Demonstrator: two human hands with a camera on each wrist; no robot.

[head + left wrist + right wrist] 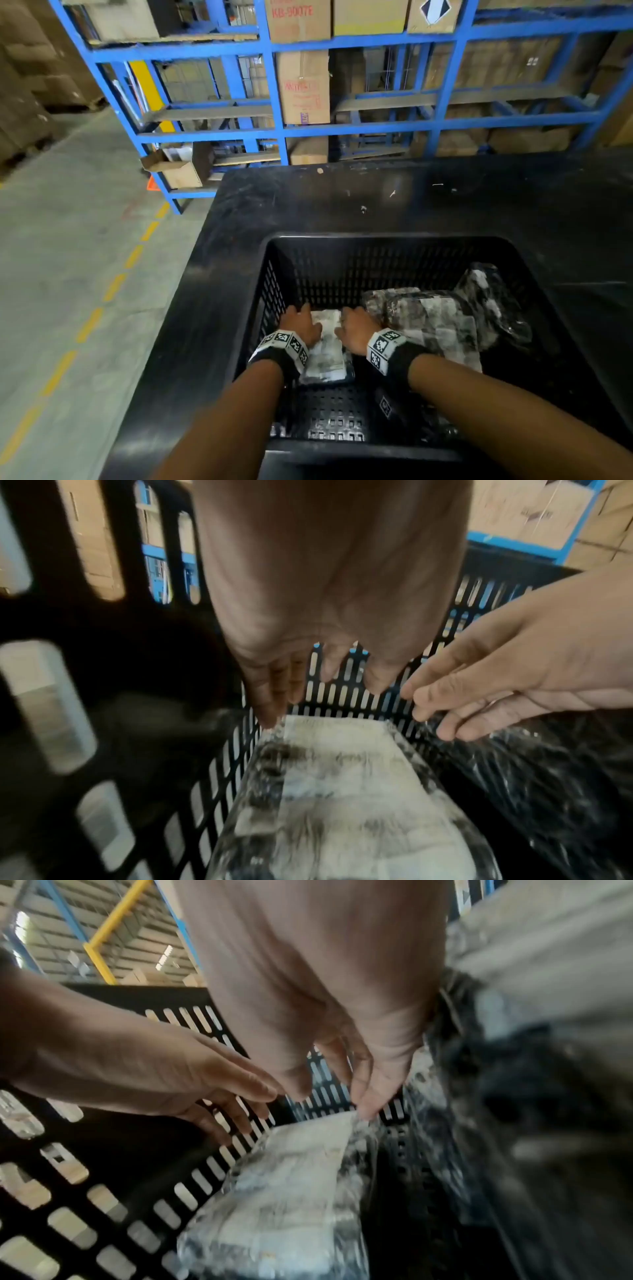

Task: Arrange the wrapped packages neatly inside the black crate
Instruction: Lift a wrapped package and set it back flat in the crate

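Warehouse, blue steel racking (363, 41), stacked cardboard cartons (303, 87), concrete floor (61, 246)

A black worktop (376, 202) stands on a grey concrete floor (68, 219) with dashed yellow lines (113, 287). Behind it, blue metal shelving (274, 85) holds cardboard boxes (303, 87).

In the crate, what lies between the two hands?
The head view shows a pale wrapped package lying flat on the black crate floor between the left hand and right hand; nothing else lies between them.
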